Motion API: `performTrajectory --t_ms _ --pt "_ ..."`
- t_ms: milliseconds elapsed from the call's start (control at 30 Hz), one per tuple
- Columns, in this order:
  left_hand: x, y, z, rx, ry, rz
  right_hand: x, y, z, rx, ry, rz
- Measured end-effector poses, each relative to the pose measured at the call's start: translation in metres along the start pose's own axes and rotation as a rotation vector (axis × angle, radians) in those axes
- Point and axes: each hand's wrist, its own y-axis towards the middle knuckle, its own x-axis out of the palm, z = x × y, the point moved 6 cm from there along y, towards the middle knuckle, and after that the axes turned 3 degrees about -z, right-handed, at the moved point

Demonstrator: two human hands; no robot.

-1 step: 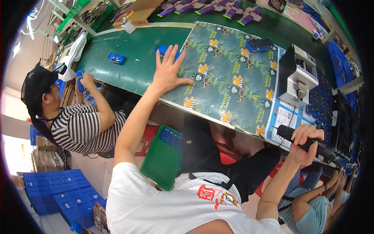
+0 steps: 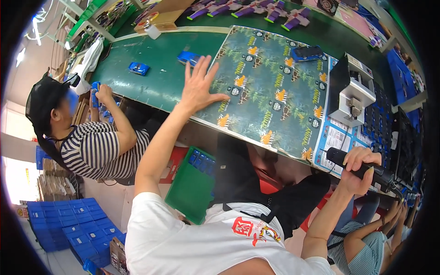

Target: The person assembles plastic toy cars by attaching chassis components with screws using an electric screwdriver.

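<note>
My left hand [image 2: 198, 89] is open, its fingers spread over the left edge of a jungle-print board [image 2: 261, 91]. Just past its fingertips, a blue toy car [image 2: 187, 57] lies on the green tabletop [image 2: 160, 85]; the fingers partly cover it. In my right hand [image 2: 360, 167], at the bench's front right, is a black electric screwdriver [image 2: 337, 156], its thin bit pointing left. A second blue toy car [image 2: 138, 68] stands farther left on the green surface. At the board's far right corner lies another blue toy car [image 2: 306, 53] with a dark upper side.
A metal fixture [image 2: 353, 98] stands right of the board, beside rows of dark blue parts [image 2: 376, 117]. A green tray [image 2: 188, 188] holding blue pieces sits below the bench. A co-worker [image 2: 98, 149] at left holds a blue item. Purple toys [image 2: 256, 9] line the back; a bottle [image 2: 152, 31] stands nearby.
The blue toy car by my left fingertips has slid a little to the left, away from the hand. My right hand keeps the screwdriver in the same place.
</note>
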Motion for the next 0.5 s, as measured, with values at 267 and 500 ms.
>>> performTrajectory --t_ms 267,500 --pt "0.007 0.024 0.174 0.212 -0.662 0.190 -0.006 -0.014 -0.018 0.007 -0.017 0.011" --pt "0.041 0.071 0.379 0.272 -1.294 -0.017 -0.015 -0.036 -0.061 -0.011 0.055 -0.161"
